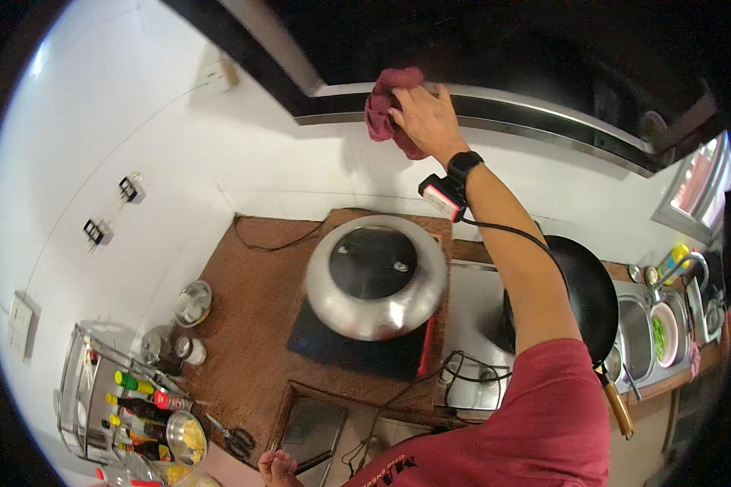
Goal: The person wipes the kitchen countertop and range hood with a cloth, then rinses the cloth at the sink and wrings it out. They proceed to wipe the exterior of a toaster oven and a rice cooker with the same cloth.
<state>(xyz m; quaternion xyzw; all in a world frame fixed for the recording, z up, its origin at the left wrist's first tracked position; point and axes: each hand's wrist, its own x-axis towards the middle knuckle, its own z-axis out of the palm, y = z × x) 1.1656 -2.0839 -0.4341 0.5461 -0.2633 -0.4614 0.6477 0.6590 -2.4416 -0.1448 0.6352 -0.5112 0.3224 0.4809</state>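
Note:
My right hand (pixel 429 119) presses a maroon cloth (pixel 381 109) against the metal front edge of a black range hood (pixel 499 112). That wrist wears a black strap with a small boxed device (pixel 443 196), and a cable runs from it along the arm. At the lower edge of the view is my left hand (pixel 277 467), its fingers curled in and nothing visible in them. Below the hood stands a round steel pot (pixel 374 313) with a dark glass-centred lid, on a black induction cooker (pixel 356 347).
A black wok (pixel 590 298) with a wooden handle sits on the steel gas stove (pixel 472 304), partly behind my arm. Right of it is a steel sink (pixel 636 335). Bottles (pixel 140 408), a steel bowl of yellow food (pixel 188 438) and scissors (pixel 234 439) are at lower left.

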